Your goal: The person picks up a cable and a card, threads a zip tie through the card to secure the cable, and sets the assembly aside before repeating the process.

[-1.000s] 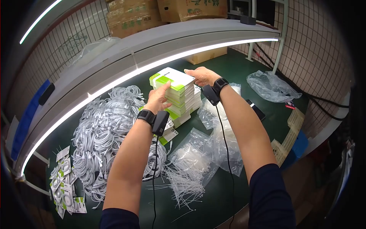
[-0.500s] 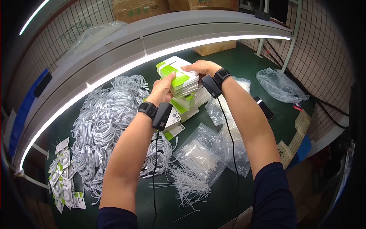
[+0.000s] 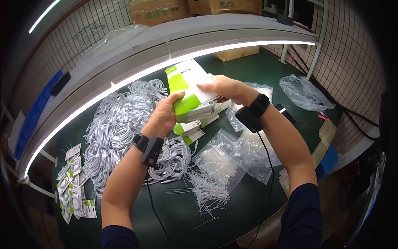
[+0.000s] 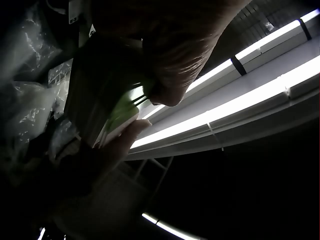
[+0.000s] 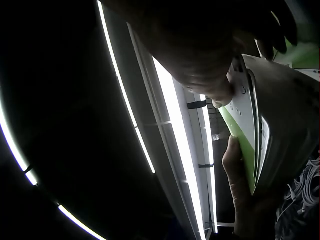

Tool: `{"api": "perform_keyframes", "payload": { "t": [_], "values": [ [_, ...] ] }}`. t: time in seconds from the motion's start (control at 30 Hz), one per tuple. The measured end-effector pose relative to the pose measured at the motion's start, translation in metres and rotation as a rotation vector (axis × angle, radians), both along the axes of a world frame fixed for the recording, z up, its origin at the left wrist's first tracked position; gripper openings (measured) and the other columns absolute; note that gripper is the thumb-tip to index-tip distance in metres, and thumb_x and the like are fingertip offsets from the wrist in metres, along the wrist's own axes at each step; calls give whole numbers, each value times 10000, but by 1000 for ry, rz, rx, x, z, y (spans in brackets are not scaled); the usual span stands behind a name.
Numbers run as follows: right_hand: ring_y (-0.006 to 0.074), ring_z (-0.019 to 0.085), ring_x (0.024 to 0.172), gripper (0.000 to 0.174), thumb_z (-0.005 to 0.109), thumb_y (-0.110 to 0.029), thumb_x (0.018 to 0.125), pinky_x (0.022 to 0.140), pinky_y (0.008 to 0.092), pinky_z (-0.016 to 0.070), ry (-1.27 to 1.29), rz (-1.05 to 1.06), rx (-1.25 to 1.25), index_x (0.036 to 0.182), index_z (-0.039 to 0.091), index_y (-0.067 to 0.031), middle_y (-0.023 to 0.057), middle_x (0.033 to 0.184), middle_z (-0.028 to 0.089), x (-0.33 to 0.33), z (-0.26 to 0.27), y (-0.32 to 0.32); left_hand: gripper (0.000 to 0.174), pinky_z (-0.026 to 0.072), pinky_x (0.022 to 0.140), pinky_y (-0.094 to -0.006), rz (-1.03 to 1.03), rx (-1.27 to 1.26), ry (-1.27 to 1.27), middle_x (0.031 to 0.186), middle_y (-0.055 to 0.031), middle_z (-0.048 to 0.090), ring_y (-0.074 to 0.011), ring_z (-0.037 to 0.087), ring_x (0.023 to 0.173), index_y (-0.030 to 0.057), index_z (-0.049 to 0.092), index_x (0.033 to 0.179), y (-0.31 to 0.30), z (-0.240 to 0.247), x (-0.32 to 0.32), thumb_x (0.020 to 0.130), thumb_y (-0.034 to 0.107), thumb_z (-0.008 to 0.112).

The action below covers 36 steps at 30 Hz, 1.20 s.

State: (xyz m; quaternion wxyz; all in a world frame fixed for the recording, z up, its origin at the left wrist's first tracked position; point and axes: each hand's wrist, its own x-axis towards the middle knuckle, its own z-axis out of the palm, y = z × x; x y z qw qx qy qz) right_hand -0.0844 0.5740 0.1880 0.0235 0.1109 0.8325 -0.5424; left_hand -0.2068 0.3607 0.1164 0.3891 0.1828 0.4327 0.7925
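Observation:
Both hands hold a thick stack of green-and-white packaging cards (image 3: 188,83), tilted up in front of the light strip. My left hand (image 3: 163,114) grips its near left side, thumb on the top card and fingers beneath. Across from it, my right hand (image 3: 230,89) holds the right edge, thumb also on top. Seen from the right wrist, the layered card edges (image 5: 262,135) lie between the two thumbs. The left wrist view is dark, with the stack mostly in shadow. More cards (image 3: 192,133) lie on the table below the held stack.
A large heap of coiled white cables (image 3: 118,128) covers the left of the green table (image 3: 166,222). Carded cables (image 3: 74,193) lie at far left. Loose white cable ties (image 3: 209,195) and clear plastic bags (image 3: 255,151) sit right of centre. A light strip (image 3: 137,76) crosses behind.
From the tall pile, both hands have closed on a stack of cards, lifted it and brought it nearer, tilting its top face toward me. Some cards stay on the table.

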Motion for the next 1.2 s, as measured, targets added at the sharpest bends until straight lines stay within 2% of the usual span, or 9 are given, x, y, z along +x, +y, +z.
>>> {"api": "perform_keyframes", "payload": {
  "t": [0.07,0.13,0.3,0.43,0.53,0.67,0.8,0.93,1.2],
  "values": [
    [166,690,1053,683,676,-524,1017,834,305,592,20,6,43,1453,541,-17,110,1239,686,30,-13,-28,467,572,1034,-397,5,0,33,1257,-180,714,-252,713,1126,-78,616,1318,-37,-15,33,965,198,748],
    [184,690,1085,702,649,-477,1044,927,325,581,131,144,-284,1519,456,3,141,1280,665,56,-37,-53,493,566,1041,-403,-43,-40,56,1290,-166,699,-261,705,1146,-73,597,1343,-74,-22,73,969,214,741],
    [211,683,1137,721,667,-416,1042,972,334,568,244,118,-576,1554,400,15,163,1339,638,109,-77,-151,502,565,1032,-396,34,-62,81,1273,-146,698,-253,703,1134,-42,592,1358,-137,-31,152,970,238,743],
    [230,632,1250,800,726,-372,1006,1041,356,536,483,-17,-294,1585,332,15,172,1417,591,116,-115,-212,524,561,1023,-373,162,-48,4,1278,-126,679,-219,682,1149,-11,554,1390,-176,-26,191,956,195,762],
    [231,572,1328,913,842,-263,916,1087,366,506,605,98,-376,1591,295,16,172,1461,554,136,-96,-245,606,549,1030,-376,264,-73,496,1311,-118,642,-185,632,1214,27,509,1425,-217,-30,197,914,141,815],
    [228,533,1370,1046,936,-175,811,1135,381,466,533,239,-376,1607,279,-4,166,1487,527,176,-81,-290,732,529,1056,-379,151,-427,701,1371,-114,597,-171,586,1272,29,457,1452,-301,-12,228,856,84,878],
    [230,539,1370,1149,985,-127,735,1156,392,451,771,276,-107,1622,262,-28,146,1516,509,197,-137,-347,867,514,1076,-369,274,-426,817,1381,-106,586,-167,581,1276,28,418,1506,-369,-71,261,805,68,926],
    [245,517,1404,1220,1008,-166,707,1181,408,427,536,290,-166,1643,237,-40,143,1556,474,198,-200,-380,1013,505,1092,-362,336,-506,922,1365,-85,592,-180,592,1267,40,340,1584,-395,-97,272,774,55,948],
    [286,480,1438,1321,1023,-176,674,1201,422,401,639,351,42,1675,173,-33,172,1576,434,196,-210,-401,1161,437,1182,-403,399,-418,989,1454,-98,563,-244,556,1361,50,227,1658,-399,-152,255,761,85,964]
  ]
}}
